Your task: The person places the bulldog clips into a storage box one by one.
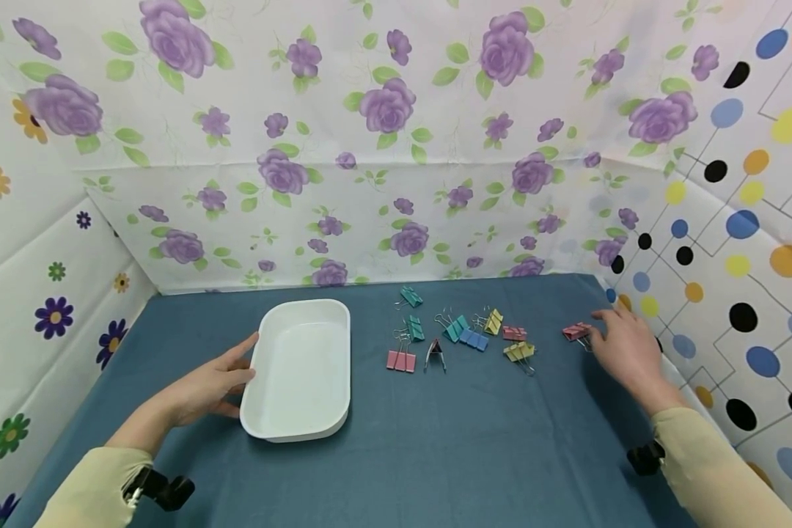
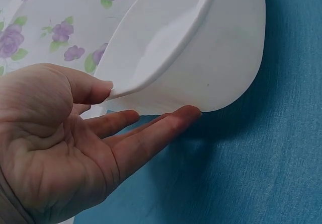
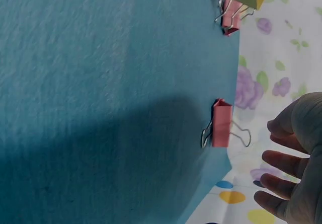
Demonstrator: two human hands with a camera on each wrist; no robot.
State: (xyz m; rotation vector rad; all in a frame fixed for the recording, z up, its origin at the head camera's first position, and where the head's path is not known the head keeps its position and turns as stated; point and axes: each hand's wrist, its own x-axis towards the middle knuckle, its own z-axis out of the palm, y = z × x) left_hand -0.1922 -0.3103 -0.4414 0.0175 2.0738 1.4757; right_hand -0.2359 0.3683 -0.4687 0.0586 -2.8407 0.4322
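Observation:
A white rectangular tray (image 1: 297,429) with rounded corners stands on the left of the cloth. My left hand (image 1: 204,385) lies along its left side, thumb at the rim and fairly straight fingers against the outer wall, as the left wrist view shows. At the far right, a pink binder clip (image 1: 576,331) lies on the cloth, its two wire handles spread in the right wrist view. Close beside it hovers my right hand (image 1: 627,352), loosely bent and holding nothing; in the right wrist view a gap parts its fingertips (image 3: 274,126) from the clip.
Several more binder clips lie between the tray and my right hand, including a teal clip (image 1: 415,328), a blue clip (image 1: 474,339), a yellow clip (image 1: 520,352) and a pink clip (image 1: 401,361). Patterned sheets (image 1: 396,220) rise behind and beside the blue cloth (image 1: 435,440).

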